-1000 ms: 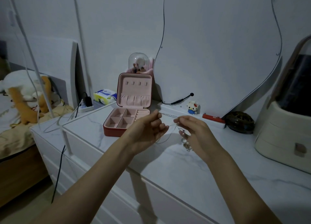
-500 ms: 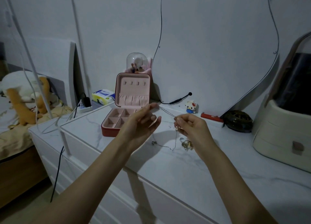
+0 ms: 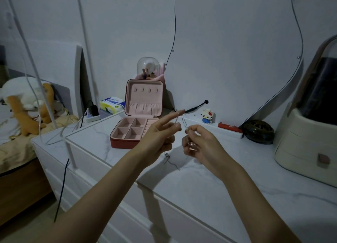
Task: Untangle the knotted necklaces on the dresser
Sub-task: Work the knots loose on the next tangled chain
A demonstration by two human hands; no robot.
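Note:
A thin silver necklace chain is stretched between my hands above the white marble dresser top. My left hand points its index finger up with the chain looped over the tip, its other fingers curled. A loose end dangles below that hand onto the dresser. My right hand pinches the chain at thumb and fingertip and keeps a bunch of tangled chain in its curled fingers. The knot itself is too small to make out.
An open red jewellery box with pink compartments stands just left of my hands. Behind are a wavy mirror, a small toy figure, a dark bowl and a cream organiser. A tissue pack and power strip lie left.
My left index finger has lifted and straightened, raising a loop of chain. My right hand has drawn closer and gathered the pendant bunch up off the dresser.

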